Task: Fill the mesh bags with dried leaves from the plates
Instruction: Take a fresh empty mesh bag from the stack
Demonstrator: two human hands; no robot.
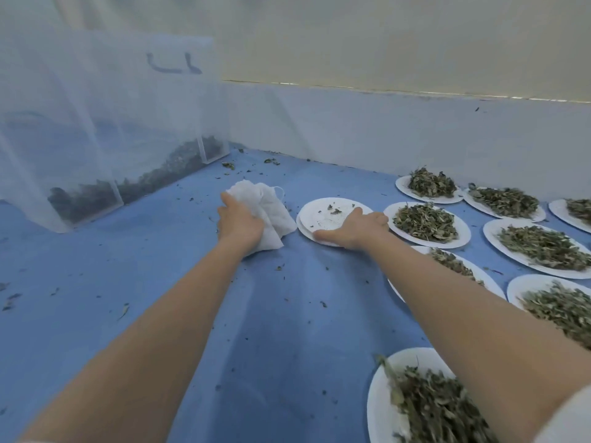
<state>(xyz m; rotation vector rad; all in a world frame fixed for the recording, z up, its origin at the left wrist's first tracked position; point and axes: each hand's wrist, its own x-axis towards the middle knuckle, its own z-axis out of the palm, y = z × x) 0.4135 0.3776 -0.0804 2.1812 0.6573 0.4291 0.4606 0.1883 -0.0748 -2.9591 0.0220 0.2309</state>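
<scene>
My left hand (238,220) lies on a small pile of white mesh bags (271,207) on the blue sheet, its fingers curled over their left edge. To its right my right hand (355,227) rests on the near rim of a stack of white plates (323,212), thumb spread toward the left. The top plate carries only a few leaf crumbs. Several white plates heaped with dried green leaves stand to the right, the nearest of them (427,222) right beside my right hand.
A clear plastic bin (128,129) with dark dried leaves at its bottom stands at the back left behind white netting. A low white wall (415,129) bounds the far side. Leaf bits litter the blue sheet (271,314). One full plate (415,401) sits under my right forearm.
</scene>
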